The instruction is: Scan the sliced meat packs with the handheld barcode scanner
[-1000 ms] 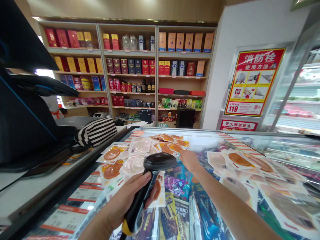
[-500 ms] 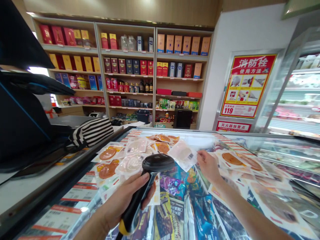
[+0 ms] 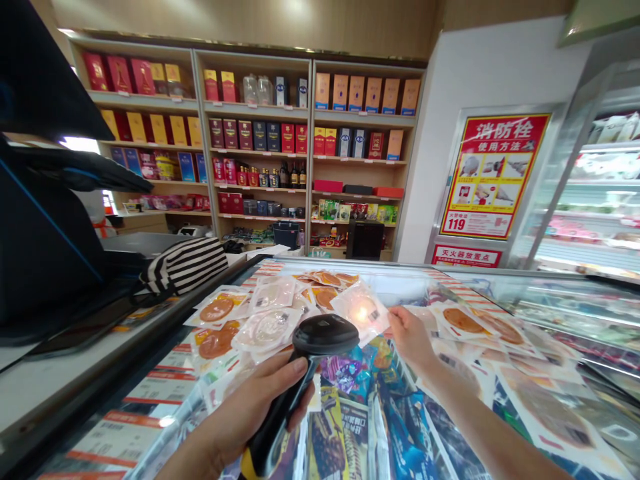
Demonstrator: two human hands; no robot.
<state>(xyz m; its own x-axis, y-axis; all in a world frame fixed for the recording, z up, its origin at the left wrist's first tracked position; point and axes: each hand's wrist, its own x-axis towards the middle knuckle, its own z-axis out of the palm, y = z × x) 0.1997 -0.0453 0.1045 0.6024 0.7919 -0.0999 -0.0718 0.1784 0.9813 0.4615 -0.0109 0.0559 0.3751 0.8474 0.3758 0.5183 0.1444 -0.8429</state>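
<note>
In the head view, the fingers of my left hand are wrapped round the handle of a black barcode scanner. My right hand is to the right of the scanner, and its fingers pinch the edge of a flat plastic packet. That packet is just past the scanner's head and a bit to its right. Its barcode faces me, with a bright glow close by.

I think the step now is scanning this packet. To me, the next move calls for holding it steady and getting the light right on the barcode. The shiny wrap might throw the light back.

More flat packets lie to the left of the scanner and past it. Another heap of packets lies to its right. What look like ice cream packs sit in the freezer, lower than the scanner.
</note>
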